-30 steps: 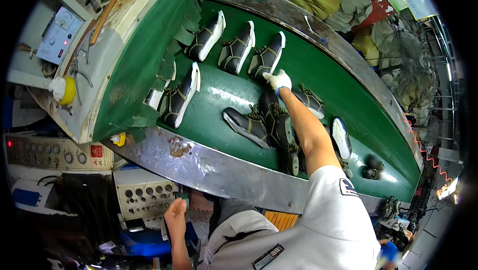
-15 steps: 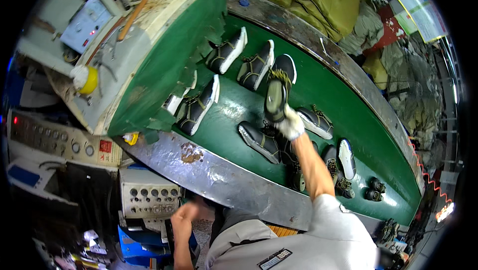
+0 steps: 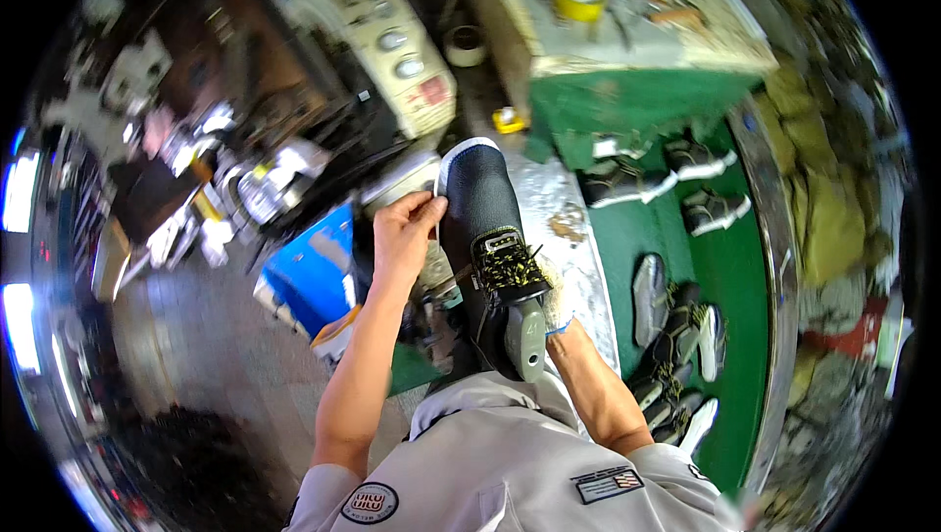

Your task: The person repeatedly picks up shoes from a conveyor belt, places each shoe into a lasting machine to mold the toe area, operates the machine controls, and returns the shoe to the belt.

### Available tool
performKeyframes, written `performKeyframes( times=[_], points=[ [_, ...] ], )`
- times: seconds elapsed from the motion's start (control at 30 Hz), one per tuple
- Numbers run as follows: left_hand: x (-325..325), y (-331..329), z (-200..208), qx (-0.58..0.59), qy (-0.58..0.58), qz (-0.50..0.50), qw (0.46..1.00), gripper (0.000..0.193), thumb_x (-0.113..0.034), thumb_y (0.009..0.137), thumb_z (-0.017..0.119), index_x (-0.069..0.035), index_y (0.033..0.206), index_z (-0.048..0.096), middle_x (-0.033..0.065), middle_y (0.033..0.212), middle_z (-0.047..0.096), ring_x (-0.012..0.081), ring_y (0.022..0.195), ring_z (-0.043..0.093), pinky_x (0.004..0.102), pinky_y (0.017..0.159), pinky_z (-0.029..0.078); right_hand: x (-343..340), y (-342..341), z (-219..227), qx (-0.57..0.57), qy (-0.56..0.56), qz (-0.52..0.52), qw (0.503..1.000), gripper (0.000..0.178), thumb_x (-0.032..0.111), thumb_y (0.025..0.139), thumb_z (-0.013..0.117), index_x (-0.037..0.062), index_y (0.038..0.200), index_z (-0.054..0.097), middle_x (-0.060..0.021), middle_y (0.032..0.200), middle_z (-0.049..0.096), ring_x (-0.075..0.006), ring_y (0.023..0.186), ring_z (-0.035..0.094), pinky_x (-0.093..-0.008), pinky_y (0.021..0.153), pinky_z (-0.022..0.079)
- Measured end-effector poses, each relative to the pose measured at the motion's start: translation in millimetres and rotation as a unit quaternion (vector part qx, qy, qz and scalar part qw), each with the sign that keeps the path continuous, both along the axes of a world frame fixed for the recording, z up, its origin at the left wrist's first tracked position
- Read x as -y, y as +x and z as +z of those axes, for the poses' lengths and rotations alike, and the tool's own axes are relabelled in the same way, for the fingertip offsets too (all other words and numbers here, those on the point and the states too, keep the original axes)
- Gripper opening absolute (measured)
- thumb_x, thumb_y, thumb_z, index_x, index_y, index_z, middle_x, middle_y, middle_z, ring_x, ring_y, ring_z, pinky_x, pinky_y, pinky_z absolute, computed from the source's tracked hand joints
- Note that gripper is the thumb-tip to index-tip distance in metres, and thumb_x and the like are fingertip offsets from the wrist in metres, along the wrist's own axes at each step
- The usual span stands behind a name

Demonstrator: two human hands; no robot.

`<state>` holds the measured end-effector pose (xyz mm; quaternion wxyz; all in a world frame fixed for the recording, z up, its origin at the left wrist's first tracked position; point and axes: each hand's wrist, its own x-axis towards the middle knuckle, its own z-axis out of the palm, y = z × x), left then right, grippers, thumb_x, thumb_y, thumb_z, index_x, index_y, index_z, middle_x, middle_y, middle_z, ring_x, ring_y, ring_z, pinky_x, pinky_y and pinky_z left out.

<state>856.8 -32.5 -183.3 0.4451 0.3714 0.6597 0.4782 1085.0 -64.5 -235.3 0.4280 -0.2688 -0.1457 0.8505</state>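
Note:
Upright before my body is a black shoe (image 3: 480,194) with a white toe edge and black-and-yellow laces. A grey-green shoe last (image 3: 526,341) sticks out of its opening. My right hand (image 3: 556,302), in a pale knitted glove, grips the shoe from its right side; most of the fingers are hidden behind it. With bare fingers pinched together, my left hand (image 3: 404,228) holds the white edge at the left of the toe.
On my right, a green conveyor belt (image 3: 627,272) with a metal rim carries several similar shoes (image 3: 706,213). Ahead stands a worn cabinet (image 3: 667,51) with a yellow-banded container (image 3: 580,0). A control panel (image 3: 382,27) and a blue box (image 3: 314,267) are on the left.
The shoe in my right hand has come off the belt to in front of my body. My left hand has risen to its toe. The view has swung to the left.

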Motion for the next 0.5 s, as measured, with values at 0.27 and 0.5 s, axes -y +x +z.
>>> performKeyframes(
  times=[0.27, 0.5],
  points=[
    [74, -131, 14, 0.289, -0.027, 0.259, 0.921, 0.016, -0.010, 0.094, 0.064, -0.001, 0.082, 0.069, 0.0029, 0.074, 0.066, 0.0138, 0.060, 0.057, 0.0284, 0.058, 0.044, 13, -123, -2, -0.003, -0.052, 0.132, 0.990, 0.052, 0.033, 0.097, 0.063, -0.0011, 0.136, 0.054, -0.0158, 0.122, 0.067, -0.0278, 0.105, 0.070, -0.0407, 0.091, 0.060],
    [79, -174, 6, -0.051, 0.156, 0.421, 0.892, 0.040, -0.024, 0.102, 0.060, 0.004, 0.075, 0.064, 0.0043, 0.066, 0.058, 0.0116, 0.062, 0.049, 0.0317, 0.059, 0.039, 32, -202, 26, 0.038, -0.144, 0.192, 0.970, 0.049, 0.040, 0.102, 0.055, 0.0040, 0.135, 0.056, -0.0121, 0.121, 0.068, -0.0249, 0.103, 0.068, -0.0384, 0.093, 0.057]
  ],
)
